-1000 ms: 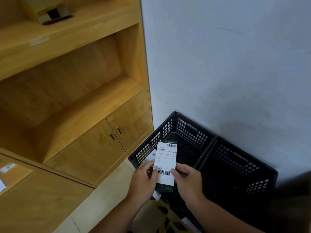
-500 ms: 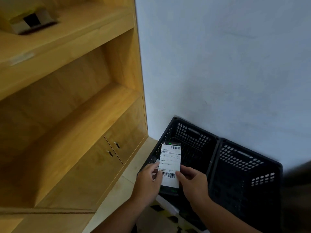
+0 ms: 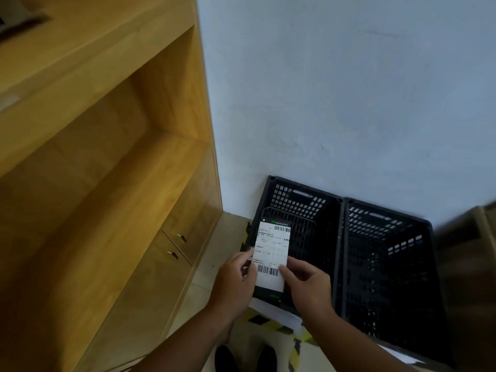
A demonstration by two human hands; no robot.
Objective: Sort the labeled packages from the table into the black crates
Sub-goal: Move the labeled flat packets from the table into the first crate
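I hold the black package [image 3: 271,257] upright in both hands, white barcode label [image 3: 272,251] facing me. My left hand [image 3: 233,283] pinches its left edge and my right hand [image 3: 308,284] pinches its right edge. It hangs over the near-left corner of the left crate [image 3: 298,200]. The right crate [image 3: 386,218] touches it, both against the pale wall [image 3: 349,89]. A wooden cabinet [image 3: 112,183] stands left.
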